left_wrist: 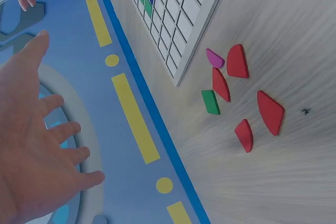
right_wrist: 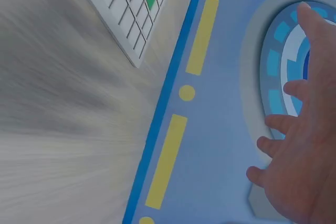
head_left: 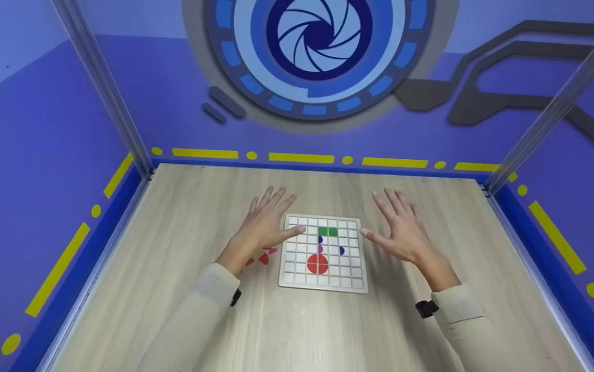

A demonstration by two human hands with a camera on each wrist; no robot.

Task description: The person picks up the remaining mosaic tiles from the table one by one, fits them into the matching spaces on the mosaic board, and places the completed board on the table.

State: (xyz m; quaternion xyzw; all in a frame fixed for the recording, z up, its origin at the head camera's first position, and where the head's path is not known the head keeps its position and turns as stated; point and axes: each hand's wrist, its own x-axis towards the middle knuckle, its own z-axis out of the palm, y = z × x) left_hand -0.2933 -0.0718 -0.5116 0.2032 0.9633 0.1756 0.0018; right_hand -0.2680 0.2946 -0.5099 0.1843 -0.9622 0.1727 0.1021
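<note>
A white grid board (head_left: 297, 279) with square cells lies on the wooden table between the two hands. On its cells sit a red disc of quarter pieces (head_left: 317, 264), green squares (head_left: 328, 231), dark blue half-rounds (head_left: 342, 250) and a small purple piece (head_left: 320, 249). My left hand (head_left: 263, 225) is held up with fingers spread, its thumb overlapping the board's left edge in the head view. To the right of the board, my right hand (head_left: 404, 230) is raised too, fingers straight and apart. Neither hand holds anything.
Left of the board lie loose pieces: several red ones (left_wrist: 271, 113), a green one (left_wrist: 210, 102) and a purple one (left_wrist: 214, 58). Blue walls with yellow dashes (head_left: 301, 158) and metal corner posts (head_left: 106, 93) enclose the table (head_left: 297, 330) at back and sides.
</note>
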